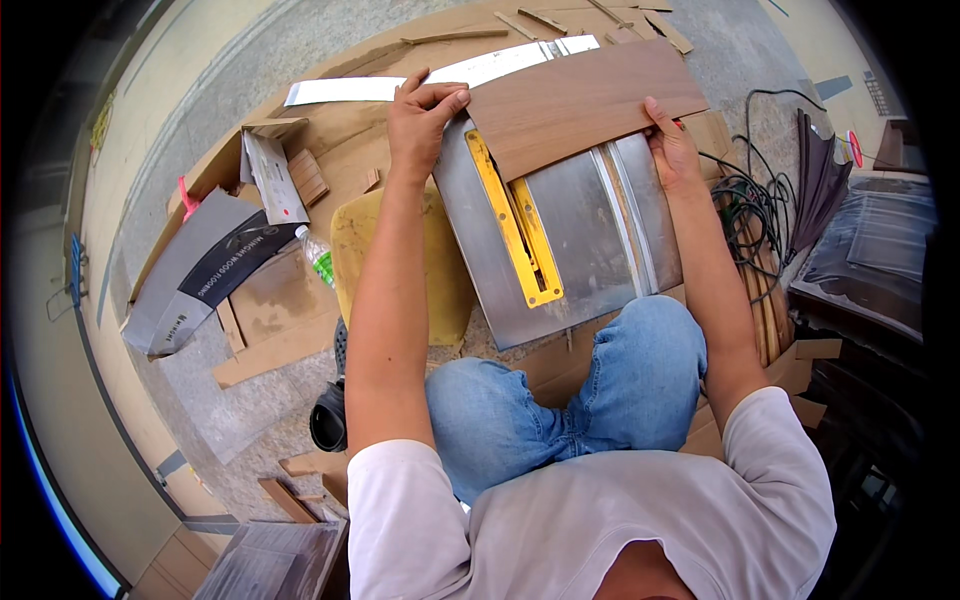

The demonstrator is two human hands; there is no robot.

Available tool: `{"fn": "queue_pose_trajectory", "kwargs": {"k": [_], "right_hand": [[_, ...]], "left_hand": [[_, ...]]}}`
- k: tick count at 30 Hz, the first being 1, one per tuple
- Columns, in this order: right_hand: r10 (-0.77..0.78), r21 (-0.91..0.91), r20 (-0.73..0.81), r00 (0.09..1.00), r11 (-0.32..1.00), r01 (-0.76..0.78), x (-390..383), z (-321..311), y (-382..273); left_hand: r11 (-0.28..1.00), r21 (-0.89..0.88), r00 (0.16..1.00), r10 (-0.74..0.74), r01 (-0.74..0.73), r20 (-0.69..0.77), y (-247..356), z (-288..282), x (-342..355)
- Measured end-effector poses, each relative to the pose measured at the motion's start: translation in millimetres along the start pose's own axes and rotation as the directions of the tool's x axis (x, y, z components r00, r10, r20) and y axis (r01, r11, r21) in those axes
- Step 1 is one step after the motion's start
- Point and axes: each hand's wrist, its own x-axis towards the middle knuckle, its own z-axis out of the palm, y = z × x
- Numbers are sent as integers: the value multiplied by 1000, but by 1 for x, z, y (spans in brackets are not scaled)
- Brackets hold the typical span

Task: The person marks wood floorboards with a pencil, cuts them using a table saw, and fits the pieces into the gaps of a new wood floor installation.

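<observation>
A brown wood-grain flooring plank [590, 105] lies across the far part of a metal table saw top [590, 240], covering the far end of its yellow slotted insert [540, 270]. My left hand [425, 125] is closed at the plank's left end, with the thumb and bent fingers against its corner. At the right end, my right hand [672, 150] grips the plank, thumb on its upper face and the other fingers partly hidden at the edge. Right of the insert, a pale metal groove [625, 220] runs along the saw top. No blade shows.
A yellow case [400, 265] adjoins the saw's left side, near a bottle [317, 255] and an open flooring carton [215, 260]. Tangled cables [750, 215] lie at right. Beyond the saw are a white strip [345, 91] and wood offcuts on cardboard [350, 150].
</observation>
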Motion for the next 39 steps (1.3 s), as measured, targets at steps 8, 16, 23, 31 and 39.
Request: {"fn": "queue_pose_trajectory", "kwargs": {"k": [8,16,23,31,39], "right_hand": [[17,23,-5,1000,1000,-17,6,-8,2],[21,27,2,1000,999,-21,10,-16,5],[17,31,10,1000,999,-17,6,-11,5],[-8,-12,3,1000,1000,8,15,-15,5],[-12,-17,-7,1000,1000,12,7,-3,3]], "left_hand": [[1000,-12,1000,-25,25,-18,4,1,-3],[1000,-9,1000,-19,18,-25,2,1,-4],[1000,7,1000,-9,9,-22,0,1,-5],[1000,-1,998,-20,20,-63,-2,4,-3],[999,-9,996,-36,35,-78,0,4,-5]]}}
